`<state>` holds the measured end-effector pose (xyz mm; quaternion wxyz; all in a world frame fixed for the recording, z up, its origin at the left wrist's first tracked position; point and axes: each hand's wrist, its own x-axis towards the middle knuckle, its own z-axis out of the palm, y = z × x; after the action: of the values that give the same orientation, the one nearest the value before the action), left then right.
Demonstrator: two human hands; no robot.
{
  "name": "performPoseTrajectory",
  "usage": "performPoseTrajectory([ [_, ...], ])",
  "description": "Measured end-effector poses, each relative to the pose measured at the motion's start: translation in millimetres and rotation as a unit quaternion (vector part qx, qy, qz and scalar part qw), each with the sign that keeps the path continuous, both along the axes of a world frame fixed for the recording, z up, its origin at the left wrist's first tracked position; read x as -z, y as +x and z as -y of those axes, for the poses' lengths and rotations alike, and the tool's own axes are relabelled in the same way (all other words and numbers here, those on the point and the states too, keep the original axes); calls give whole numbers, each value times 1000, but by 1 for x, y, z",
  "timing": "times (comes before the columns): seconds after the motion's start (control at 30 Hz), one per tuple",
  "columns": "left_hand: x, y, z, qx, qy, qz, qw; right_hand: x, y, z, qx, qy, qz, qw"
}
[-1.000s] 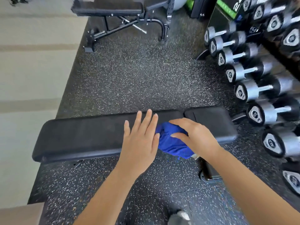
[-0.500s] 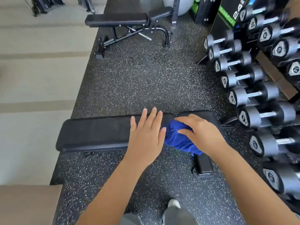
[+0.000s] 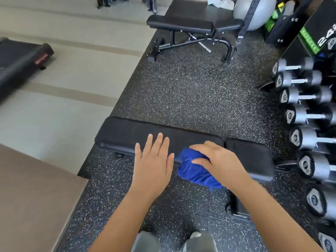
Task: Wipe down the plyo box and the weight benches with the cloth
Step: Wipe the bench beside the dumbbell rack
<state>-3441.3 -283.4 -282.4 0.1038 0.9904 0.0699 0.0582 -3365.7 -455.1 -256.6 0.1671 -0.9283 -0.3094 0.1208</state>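
the surface (image 3: 127, 132) is a black padded weight bench lying flat across the speckled rubber floor (image 3: 190, 93), its long pad to the left and its shorter seat pad (image 3: 254, 157) to the right, with a narrow gap between them; the left grip (image 3: 154, 160), a bare hand, lies flat on the long pad with fingers straight and close together, holding nothing, the palm over the pad's near edge; just beside it, the right grip (image 3: 220, 160) is curled over a bunched blue cloth (image 3: 194, 171), fingers wrapped across its top and thumb against its side, pressing it to the near edge of the long pad close to the gap; the lower part of the cloth hangs down past the edge toward the floor; the thumb side of the left grip is almost touching the cloth; a second black bench (image 3: 181, 25) stands well apart on the far side of the rubber floor, beside a grey ball (image 3: 252, 10); a row of steel dumbbells (image 3: 307, 115) lines the right side, near the seat pad's end; a black box (image 3: 320, 28) with a green strip and white numerals sits behind them at upper right; a tan block (image 3: 36, 197) fills the lower left corner; a pale floor (image 3: 63, 106) lies to the left of the rubber, with a black pad (image 3: 21, 59) on it.
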Motion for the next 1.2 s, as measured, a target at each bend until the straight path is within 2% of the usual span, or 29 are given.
performPoseTrajectory([
  [0.1, -1, -17, -44, -36, -28, -28, 999, -1, -4, -46, -23, -4, 1, 1000],
  [0.23, 4, -42, -106, -49, 0, -44, 998, 0, -15, -111, -41, -7, -6, 999],
  [0.37, 7, -67, -165, -74, -24, -63, 995, 5, -26, -171, -50, -1, -17, 999],
  [0.63, 20, -73, -247, -110, 10, -2, 994, 12, -21, -260, -83, 16, -24, 996],
  [0.8, 26, -34, -280, -116, 7, 10, 993, 12, 18, -306, -93, 19, -10, 995],
  [0.93, 21, 29, -315, -117, 27, 38, 992, 15, 79, -346, -95, 30, 12, 995],
  [1.2, -1, 141, -379, -123, 68, 76, 987, 10, 192, -407, -82, 71, -6, 994],
])
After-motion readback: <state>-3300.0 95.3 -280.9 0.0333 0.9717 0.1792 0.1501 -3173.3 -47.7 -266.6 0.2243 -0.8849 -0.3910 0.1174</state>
